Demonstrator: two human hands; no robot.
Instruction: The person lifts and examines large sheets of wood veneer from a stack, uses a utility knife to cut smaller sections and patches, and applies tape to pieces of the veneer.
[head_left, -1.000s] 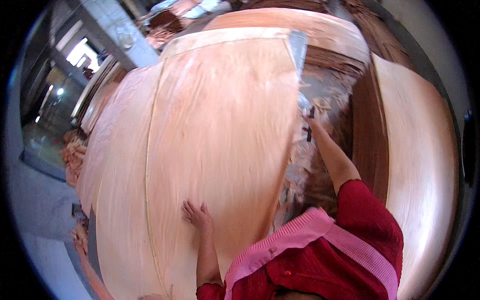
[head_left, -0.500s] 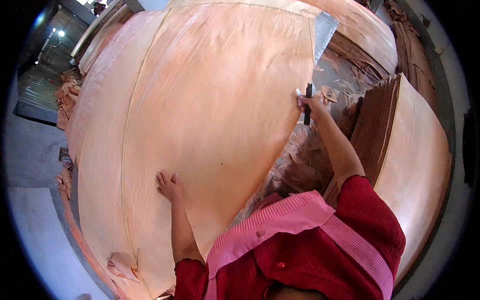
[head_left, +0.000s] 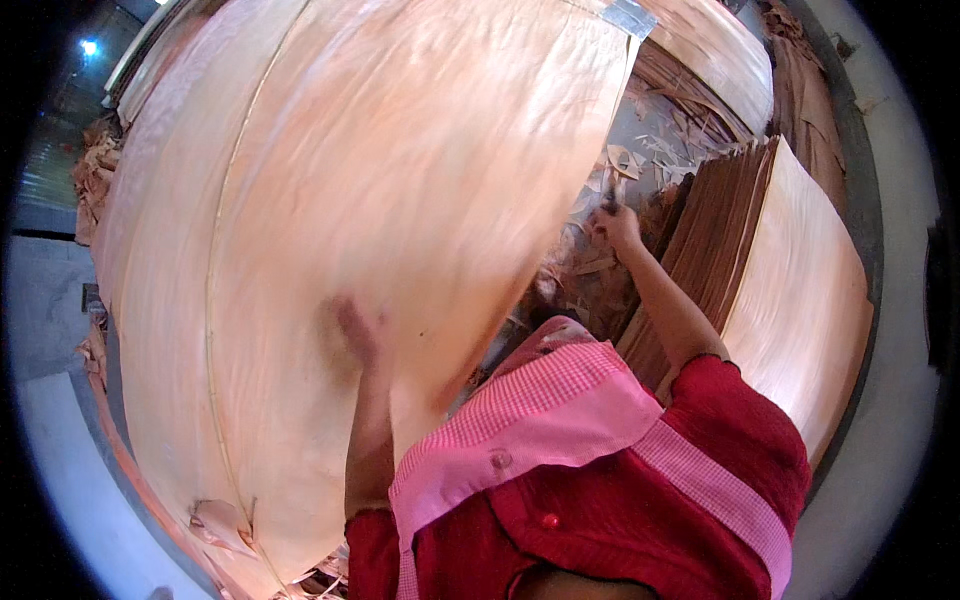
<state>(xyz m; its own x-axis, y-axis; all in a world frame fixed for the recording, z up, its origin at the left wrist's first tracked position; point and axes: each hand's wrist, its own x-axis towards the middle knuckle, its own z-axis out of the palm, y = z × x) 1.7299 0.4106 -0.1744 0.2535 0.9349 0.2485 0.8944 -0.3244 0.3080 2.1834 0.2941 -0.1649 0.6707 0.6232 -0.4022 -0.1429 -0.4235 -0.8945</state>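
A large, thin, pale orange wood veneer sheet [head_left: 400,180] covers most of the view, with a cord-like line [head_left: 214,300] running lengthwise along its left part. Over the lower middle of the sheet is my left hand [head_left: 358,328], smeared by motion, its fingers unclear. Just beyond the sheet's right edge, my right hand [head_left: 617,228] is closed around a dark bar-shaped tool [head_left: 611,192], partly hidden and blurred. A grey metal-looking piece [head_left: 628,18] lies at the sheet's far right corner.
Right of me stands a thick veneer stack [head_left: 810,270] with brown layered edges. Loose veneer scraps [head_left: 590,270] litter the gap between it and the sheet. Another stack [head_left: 710,50] is at the far right. A torn curled piece [head_left: 222,525] sits near the lower left.
My right hand has moved off the sheet's edge, nearer to me, with the dark tool still in it. My left hand has shifted slightly and blurred. The whole view has shifted.
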